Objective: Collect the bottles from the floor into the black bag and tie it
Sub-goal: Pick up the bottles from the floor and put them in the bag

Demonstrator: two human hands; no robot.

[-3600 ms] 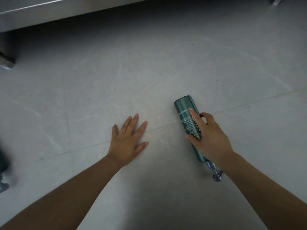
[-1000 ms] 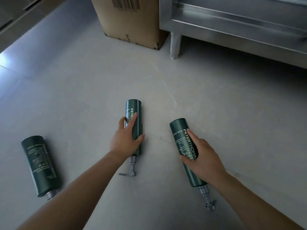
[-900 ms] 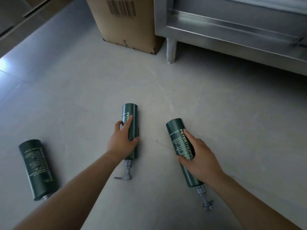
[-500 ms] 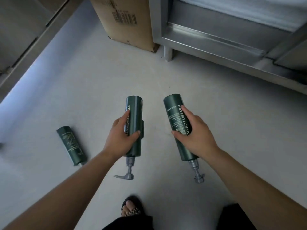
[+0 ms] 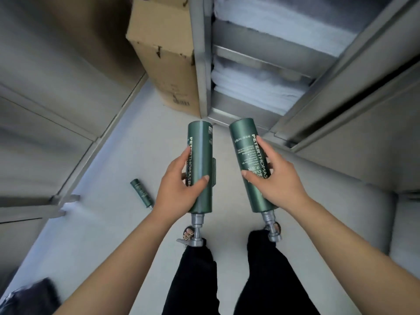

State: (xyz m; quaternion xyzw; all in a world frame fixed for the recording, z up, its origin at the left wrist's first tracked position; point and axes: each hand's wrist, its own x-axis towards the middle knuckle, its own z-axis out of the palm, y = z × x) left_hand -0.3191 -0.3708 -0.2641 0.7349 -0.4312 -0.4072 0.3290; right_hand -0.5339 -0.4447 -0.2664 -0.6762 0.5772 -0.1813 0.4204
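I hold two tall dark green pump bottles in the air, pump ends toward me. My left hand [image 5: 179,186] grips the left bottle [image 5: 201,153] around its middle. My right hand [image 5: 276,181] grips the right bottle [image 5: 246,142] the same way. A third green bottle [image 5: 141,193] lies on the grey floor to the left, far below. The black bag [image 5: 25,296] shows as a dark crumpled shape at the bottom left corner, partly cut off by the frame edge.
A tall cardboard box [image 5: 166,55] stands on the floor ahead, beside a metal shelf unit [image 5: 256,64] stacked with white folded cloth. Grey cabinet fronts [image 5: 45,98] run along the left. My legs in black trousers [image 5: 227,276] and sandalled feet are below.
Both hands have lifted their bottles off the floor and I have risen to standing. The third bottle now looks much smaller, and the black bag has come into view at bottom left.
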